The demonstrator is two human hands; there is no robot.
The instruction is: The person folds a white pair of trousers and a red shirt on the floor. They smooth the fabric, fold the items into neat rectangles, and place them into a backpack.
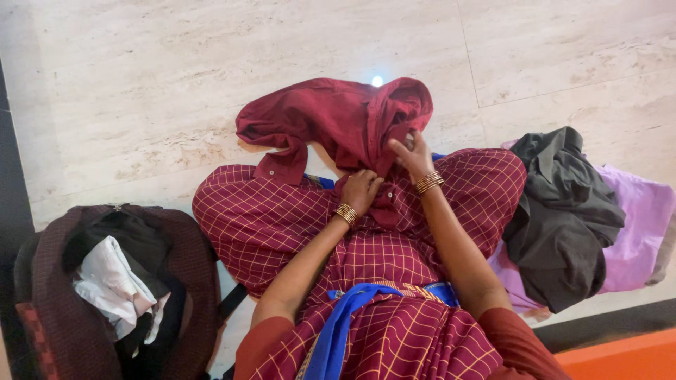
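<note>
Both hands grip the maroon shirt (338, 123) bunched on the lap at twelve o'clock, left hand (360, 188) fingers curled into its cloth, right hand (412, 156) fingers pinching a fold, bag (190, 253) at eight o'clock.

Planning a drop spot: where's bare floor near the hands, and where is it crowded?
Bare marble floor lies beyond the maroon shirt, stretching left and right of it. Crowded: open backpack beside the left hand, dark garment on purple cloth beside the right hand.

One maroon shirt (338, 119), one open backpack (113, 281), one dark garment (563, 211), one lilac cloth (641, 225).
</note>
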